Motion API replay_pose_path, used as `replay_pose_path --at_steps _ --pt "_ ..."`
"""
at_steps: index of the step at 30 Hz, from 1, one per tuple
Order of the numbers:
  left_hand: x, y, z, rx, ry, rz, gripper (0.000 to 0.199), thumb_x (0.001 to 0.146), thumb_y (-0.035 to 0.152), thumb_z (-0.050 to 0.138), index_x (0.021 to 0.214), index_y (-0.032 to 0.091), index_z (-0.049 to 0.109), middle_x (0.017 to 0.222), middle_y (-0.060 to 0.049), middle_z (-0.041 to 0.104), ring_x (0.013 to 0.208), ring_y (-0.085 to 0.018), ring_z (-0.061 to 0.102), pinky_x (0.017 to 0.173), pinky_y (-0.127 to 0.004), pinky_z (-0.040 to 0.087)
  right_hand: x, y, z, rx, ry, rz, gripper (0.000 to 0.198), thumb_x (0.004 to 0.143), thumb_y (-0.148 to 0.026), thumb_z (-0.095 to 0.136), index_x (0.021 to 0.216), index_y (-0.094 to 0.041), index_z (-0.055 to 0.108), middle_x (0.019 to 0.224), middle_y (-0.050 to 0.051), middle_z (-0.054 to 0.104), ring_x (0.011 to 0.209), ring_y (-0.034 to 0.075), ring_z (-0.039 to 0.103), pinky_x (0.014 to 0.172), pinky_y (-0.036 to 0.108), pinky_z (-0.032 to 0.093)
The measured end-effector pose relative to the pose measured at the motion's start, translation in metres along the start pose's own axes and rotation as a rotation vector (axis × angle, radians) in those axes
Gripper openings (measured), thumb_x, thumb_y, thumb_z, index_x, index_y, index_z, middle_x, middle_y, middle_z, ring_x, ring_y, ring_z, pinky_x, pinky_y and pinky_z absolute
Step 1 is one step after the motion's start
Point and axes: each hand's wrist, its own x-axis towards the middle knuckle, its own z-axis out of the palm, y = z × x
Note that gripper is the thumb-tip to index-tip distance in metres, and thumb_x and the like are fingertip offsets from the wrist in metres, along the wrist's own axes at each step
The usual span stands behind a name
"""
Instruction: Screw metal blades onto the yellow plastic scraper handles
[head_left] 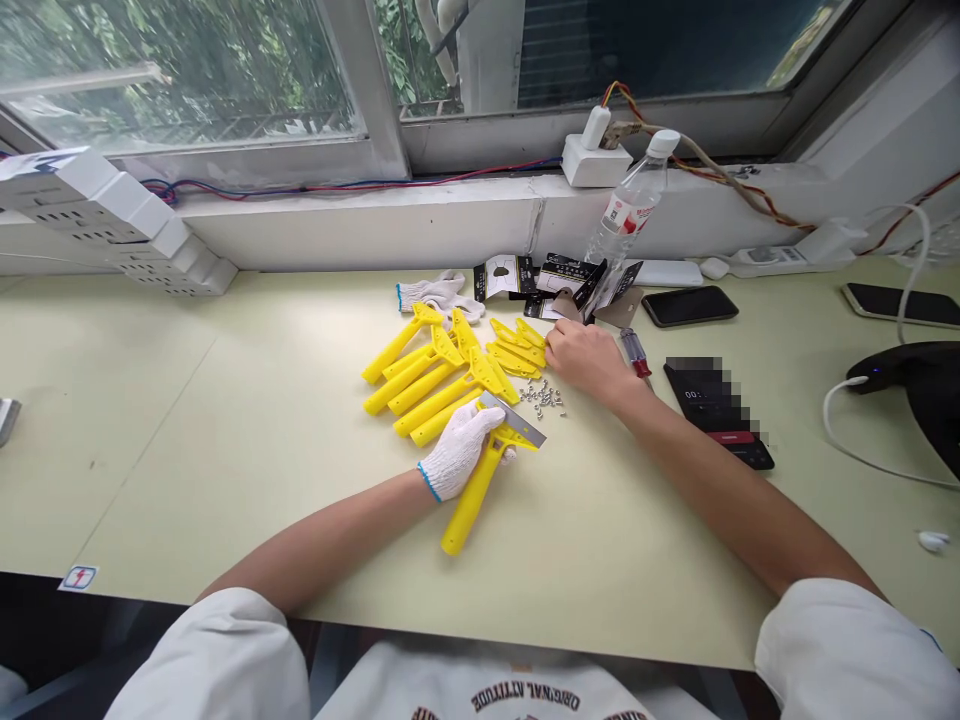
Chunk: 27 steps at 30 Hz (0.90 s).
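My left hand [466, 445], in a white knitted glove with a blue cuff, grips a yellow scraper [474, 497] just below its head. A bare metal blade [517, 420] lies across that head. My right hand [583, 355] is bare, its fingers curled down at the right end of a small pile of yellow plastic blade covers [514, 350]. Its fingertips are mostly hidden, and whatever they pinch does not show. Several more yellow scraper handles [427, 385] lie side by side beyond my left hand. Loose small screws [544, 395] are scattered between the covers and my right forearm.
A screwdriver [636, 352] lies right of my right hand, near two phones [690, 306]. Behind are a white glove [442, 292], black printed cards [504, 275], a metal blade stack or packaging, and a plastic bottle [630, 215]. White boxes [127, 215] stand far left.
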Motion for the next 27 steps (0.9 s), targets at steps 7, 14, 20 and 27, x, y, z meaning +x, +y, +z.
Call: replay_pose_path --at_steps 7,14,20,27 --pt "-0.001 0.0 -0.002 0.02 -0.021 0.039 0.032 0.093 0.039 0.079 0.112 0.015 0.068 0.101 -0.009 0.073 0.079 -0.018 0.065 0.074 -0.032 0.056 0.002 0.005 -0.006 -0.036 -0.057 0.001 0.033 0.11 -0.038 0.055 0.118 -0.013 0.074 0.126 0.019 0.073 0.107 0.031 0.072 0.078 0.037 0.049" --pt "-0.004 0.007 -0.004 0.107 -0.105 0.056 0.039 0.073 0.025 0.09 0.105 0.018 0.069 0.096 -0.006 0.071 0.09 -0.022 0.065 0.085 -0.035 0.052 0.004 0.005 -0.007 -0.041 -0.085 0.082 0.037 0.112 -0.029 0.042 0.115 -0.013 0.075 0.124 0.019 0.073 0.097 0.029 0.074 0.074 0.039 0.048" --pt "-0.005 0.008 -0.007 0.143 -0.24 0.023 0.04 0.085 0.025 0.082 0.123 0.019 0.071 0.12 -0.009 0.073 0.106 -0.022 0.067 0.097 -0.035 0.053 -0.008 0.018 -0.04 0.136 0.234 0.136 0.025 0.103 -0.027 0.05 0.111 -0.017 0.072 0.113 0.017 0.076 0.097 0.03 0.07 0.074 0.039 0.047" --pt "-0.004 0.018 -0.009 0.144 -0.345 -0.113 0.046 0.084 0.021 0.08 0.13 0.017 0.073 0.106 -0.007 0.075 0.086 -0.018 0.067 0.075 -0.029 0.056 -0.049 0.007 -0.068 1.281 -0.116 -0.003 0.034 0.084 -0.053 0.084 0.089 -0.024 0.068 0.077 0.003 0.071 0.065 0.018 0.062 0.056 0.031 0.048"
